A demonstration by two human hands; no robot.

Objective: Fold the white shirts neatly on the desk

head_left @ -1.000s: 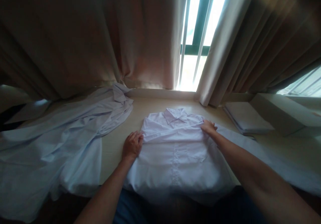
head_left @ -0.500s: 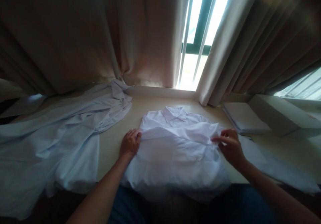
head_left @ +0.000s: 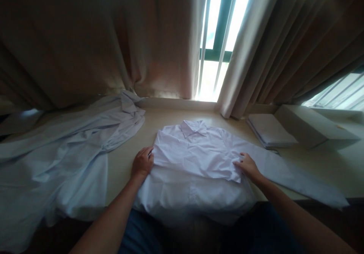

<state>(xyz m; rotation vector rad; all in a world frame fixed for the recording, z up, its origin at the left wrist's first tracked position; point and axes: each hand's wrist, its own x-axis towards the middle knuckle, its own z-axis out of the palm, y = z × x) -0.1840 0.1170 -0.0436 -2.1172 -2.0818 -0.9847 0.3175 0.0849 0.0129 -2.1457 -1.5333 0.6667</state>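
A white collared shirt lies front up on the pale table, collar toward the window, with a sleeve folded across its chest. My left hand rests at the shirt's left edge, fingers curled onto the fabric. My right hand presses the cuff end of the folded sleeve at the shirt's right side, fingers bent on the cloth. The shirt's lower hem hangs over the near table edge. The other sleeve stretches out to the right.
A crumpled pale blue shirt covers the table's left part. A stack of flat folded items and a white box sit at the right. Brown curtains and a bright window stand behind.
My right hand lifted the sleeve from the shirt's right shoulder, carried it across the chest and laid it down. My left hand stayed at the left edge.
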